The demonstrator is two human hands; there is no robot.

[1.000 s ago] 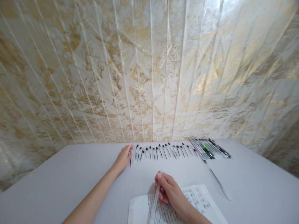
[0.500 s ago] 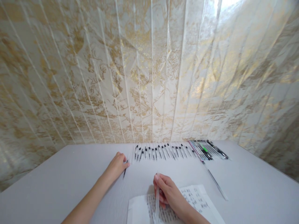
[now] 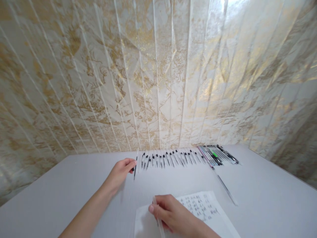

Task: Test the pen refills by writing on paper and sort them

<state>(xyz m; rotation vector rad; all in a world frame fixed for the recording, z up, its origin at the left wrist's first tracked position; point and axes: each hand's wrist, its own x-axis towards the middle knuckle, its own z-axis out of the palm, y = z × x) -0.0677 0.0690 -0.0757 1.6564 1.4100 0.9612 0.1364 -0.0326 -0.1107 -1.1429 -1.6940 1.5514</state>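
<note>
A thin, dark-inked pen refill (image 3: 135,173), held near the table's (image 3: 61,191) far edge; a translucent pen barrel (image 3: 160,227), held aslant, farther from that edge.

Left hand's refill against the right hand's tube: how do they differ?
Colour: the refill has a dark lower length, while the tube looks pale wherever it shows.
Thickness: the refill looks thinner than the tube.
Place: the refill is in the left hand, left of the row of refills; the tube is in the right hand, over the paper.
Both are slim and hand-held.
</note>
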